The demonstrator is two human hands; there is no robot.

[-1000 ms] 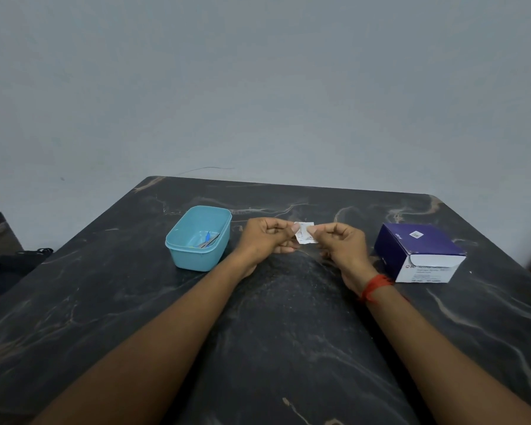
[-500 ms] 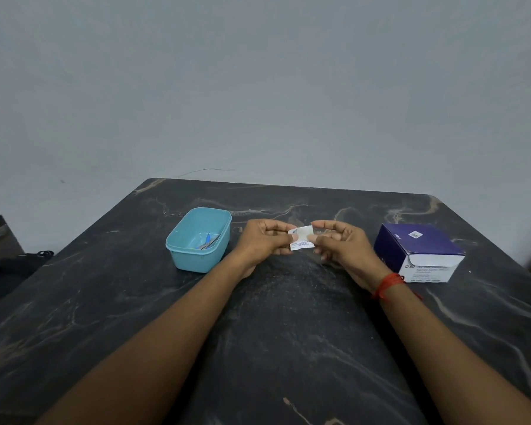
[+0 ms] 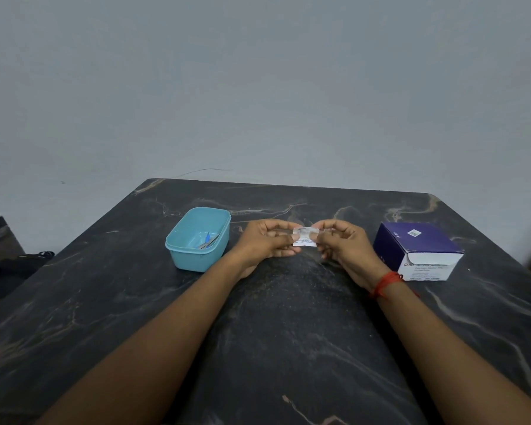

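Left grip [image 3: 265,240] & right grip [image 3: 342,244] are both pinching a small white packet [image 3: 304,239], each clamped on one end, holding it just above desk [image 3: 288,332] btwn teal tub [image 3: 193,262] & purple box [image 3: 411,245].

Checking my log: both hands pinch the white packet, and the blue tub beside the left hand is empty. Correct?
Not empty: the head view shows small items, one blue, in the blue tub. The left hand and right hand do pinch the packet.
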